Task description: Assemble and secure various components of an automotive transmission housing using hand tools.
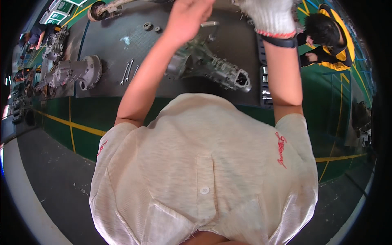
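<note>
My left hand (188, 17) is bare and reaches over the dark workbench to the top edge of the picture. Its fingers look curled in, and I cannot make out what, if anything, they hold. My right hand (274, 16) wears a white knit glove with a red cuff, a black band round the wrist. The top edge cuts off its fingers, so their state is hidden. Between my forearms lies a metal gearbox (210, 65) with an open end toward the right. A short metal piece (209, 23) lies just beside my left hand.
Several wrenches (127, 71) lie left of my left forearm. Two ring-shaped parts (148, 26) sit farther back. Another gearbox (79, 72) stands at left, an axle-like part (107, 10) behind. A dark socket tray (265, 81) lies at right. A person in yellow and black (332, 38) crouches beyond.
</note>
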A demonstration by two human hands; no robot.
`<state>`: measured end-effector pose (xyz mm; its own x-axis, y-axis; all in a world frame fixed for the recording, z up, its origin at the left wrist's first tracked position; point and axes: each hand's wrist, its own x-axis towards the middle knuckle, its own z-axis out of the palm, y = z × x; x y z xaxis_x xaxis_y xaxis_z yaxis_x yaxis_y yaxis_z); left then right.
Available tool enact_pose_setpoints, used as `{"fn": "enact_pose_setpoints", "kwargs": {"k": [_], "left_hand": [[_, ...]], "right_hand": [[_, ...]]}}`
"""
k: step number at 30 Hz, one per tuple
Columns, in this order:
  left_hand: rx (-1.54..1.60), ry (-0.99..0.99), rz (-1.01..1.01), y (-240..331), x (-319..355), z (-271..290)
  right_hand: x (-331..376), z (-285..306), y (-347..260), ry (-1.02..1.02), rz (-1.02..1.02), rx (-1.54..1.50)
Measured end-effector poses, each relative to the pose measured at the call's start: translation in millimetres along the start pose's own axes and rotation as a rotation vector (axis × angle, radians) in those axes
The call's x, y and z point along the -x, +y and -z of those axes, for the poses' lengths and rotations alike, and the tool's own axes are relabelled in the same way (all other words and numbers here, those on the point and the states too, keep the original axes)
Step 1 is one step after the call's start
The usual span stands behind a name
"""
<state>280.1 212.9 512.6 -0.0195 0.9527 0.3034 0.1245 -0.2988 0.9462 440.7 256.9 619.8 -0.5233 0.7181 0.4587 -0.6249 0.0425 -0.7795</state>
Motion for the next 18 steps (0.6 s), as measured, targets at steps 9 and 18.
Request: {"fn": "enact_pose_setpoints", "kwargs": {"k": [9,18], "left_hand": [[0.368,0.053,0.181,-107.3,7.9,-87.4],[0.375,0.129,0.262,-142.3,12.6,-106.8]], "right_hand": [[47.6,104.3,65.2,0.276,-0.248,-0.089],[55.6,139.3,91.3,0.298,-0.257,-0.090]]}}
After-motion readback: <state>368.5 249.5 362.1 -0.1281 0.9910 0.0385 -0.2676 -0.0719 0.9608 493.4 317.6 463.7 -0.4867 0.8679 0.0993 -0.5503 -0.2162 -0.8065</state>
